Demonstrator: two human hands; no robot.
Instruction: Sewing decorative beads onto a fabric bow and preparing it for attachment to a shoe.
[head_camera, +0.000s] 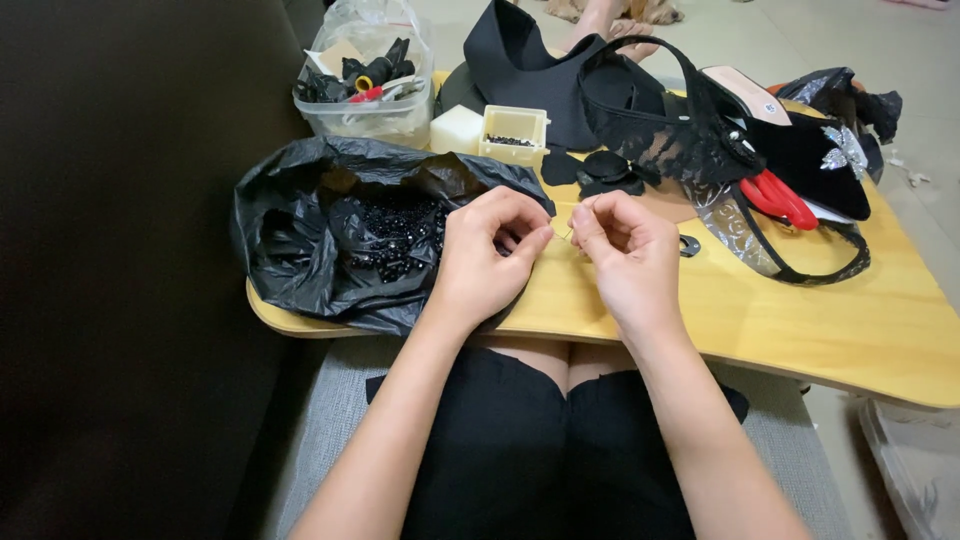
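Both our hands meet over the near edge of the wooden tray (800, 330): left hand (485, 255) and right hand (625, 255) pinch fingertips together on a thin needle (566, 236), tiny and barely visible between them. Fingers curl tight, nearly closed, thumbs pressed to forefingers. Just left lies a black bag (300, 240) of shiny black beads (395, 235); red scissors (780, 198) sit well right.
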